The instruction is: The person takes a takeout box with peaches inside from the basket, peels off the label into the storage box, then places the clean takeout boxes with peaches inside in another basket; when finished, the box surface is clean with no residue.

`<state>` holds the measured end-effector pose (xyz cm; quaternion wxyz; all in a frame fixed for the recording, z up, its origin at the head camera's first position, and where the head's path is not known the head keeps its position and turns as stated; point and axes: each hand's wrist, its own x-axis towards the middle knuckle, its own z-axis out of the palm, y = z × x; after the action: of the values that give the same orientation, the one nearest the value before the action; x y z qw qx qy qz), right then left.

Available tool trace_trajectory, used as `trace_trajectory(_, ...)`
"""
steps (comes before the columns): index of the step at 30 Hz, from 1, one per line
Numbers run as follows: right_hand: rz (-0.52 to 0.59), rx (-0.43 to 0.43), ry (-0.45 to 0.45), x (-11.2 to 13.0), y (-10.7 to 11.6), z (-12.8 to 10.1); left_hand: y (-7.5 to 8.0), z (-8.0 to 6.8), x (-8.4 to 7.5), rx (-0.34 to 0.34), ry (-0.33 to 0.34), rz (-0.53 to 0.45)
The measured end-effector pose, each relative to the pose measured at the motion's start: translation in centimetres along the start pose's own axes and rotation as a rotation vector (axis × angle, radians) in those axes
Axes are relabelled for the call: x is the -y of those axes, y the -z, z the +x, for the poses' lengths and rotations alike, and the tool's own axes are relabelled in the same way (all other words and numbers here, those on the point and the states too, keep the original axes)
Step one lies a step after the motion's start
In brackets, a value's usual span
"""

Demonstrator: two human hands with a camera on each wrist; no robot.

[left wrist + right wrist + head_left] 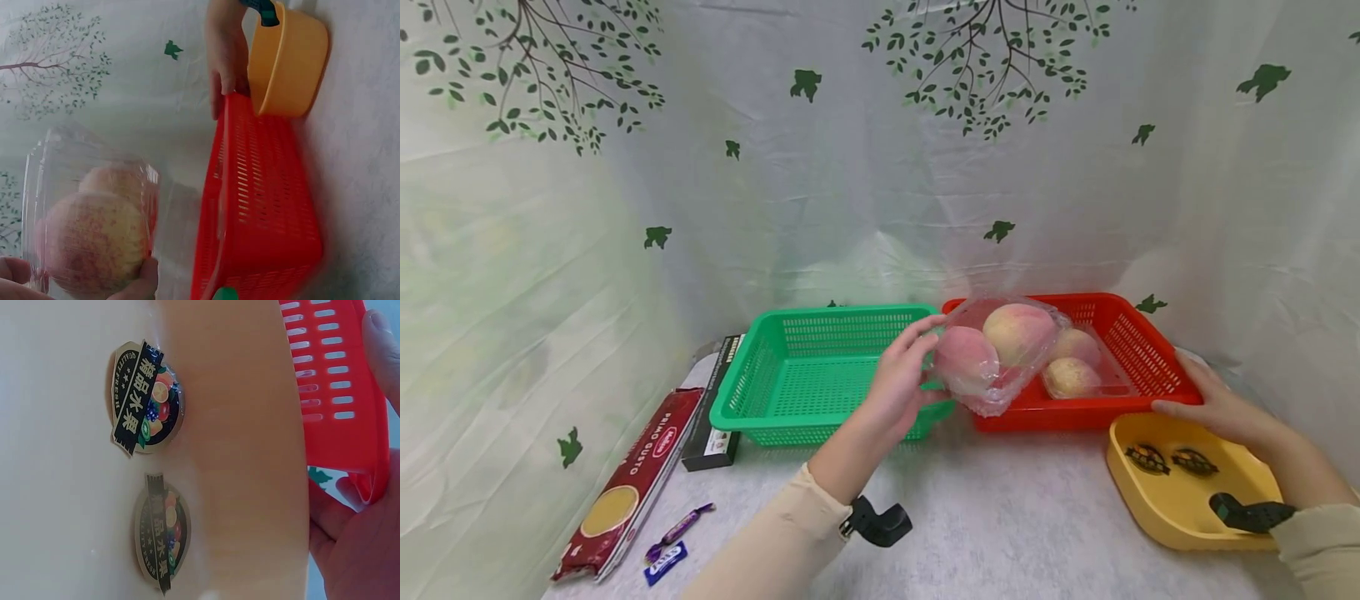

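Left hand: the left hand (pixel 901 385) grips a clear plastic clamshell (pixel 996 354) of two peaches, fingers curled round its near left end; the box is raised and tilted over the gap between the green basket (pixel 820 375) and the red basket (pixel 1078 362).
Right hand: the right hand (pixel 1213 402) clasps the right front corner of the red basket, thumb over the rim in the right wrist view.
Red basket contents: a second clear pack of peaches (pixel 1075 367) lies inside, partly hidden behind the raised clamshell.
Writing: the long red pasta packet (pixel 628 483) at the bench's left front reads "PRIMO GUSTO" with a "Melissa" oval; the yellow tray (pixel 1180 492) carries two round fruit stickers (pixel 145 397) with "QUALITY FRESH" and Chinese characters.
Hard to read: print on the black box (pixel 713 408) beside the green basket and on the small purple and blue wrappers (pixel 673 542) is too small.
Cut off: yellow tray runs under the right sleeve; the pasta packet's near end meets the bench (pixel 1000 517) edge.
Open room: bare bench between the baskets and the near edge; the green basket sits just beside the red one, apparently touching.
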<state>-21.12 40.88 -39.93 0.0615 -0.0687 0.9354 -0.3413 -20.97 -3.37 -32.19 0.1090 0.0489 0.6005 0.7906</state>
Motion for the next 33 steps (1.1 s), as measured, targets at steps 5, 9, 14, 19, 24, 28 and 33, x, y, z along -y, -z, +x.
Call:
trace_trajectory(5,-0.004,0.002,-0.007,0.0,0.0,0.1,-1.9,2.6,0.7,-0.09,-0.049,0.006)
trace_trajectory(9,-0.013,0.001,-0.016,0.0,0.0,0.1,-3.5,4.0,1.3,-0.145,-0.063,0.043)
trace_trajectory(14,-0.04,-0.01,-0.017,-0.3,0.0,0.3,-5.5,5.2,2.2,-0.203,-0.102,0.17)
trace_trajectory(19,-0.041,-0.014,-0.017,-0.5,0.0,0.3,-6.9,6.4,3.7,-0.277,-0.147,0.315)
trace_trajectory(24,-0.035,-0.013,-0.012,-0.4,-0.1,0.2,-8.1,7.0,5.3,-0.37,-0.199,0.443)
trace_trajectory(28,-0.038,-0.017,-0.008,-0.3,-0.1,0.2,-8.7,7.4,6.0,-0.373,-0.224,0.459)
trace_trajectory(33,-0.034,-0.02,-0.006,-0.3,-0.1,0.3,-8.7,8.1,6.4,-0.31,-0.155,0.48)
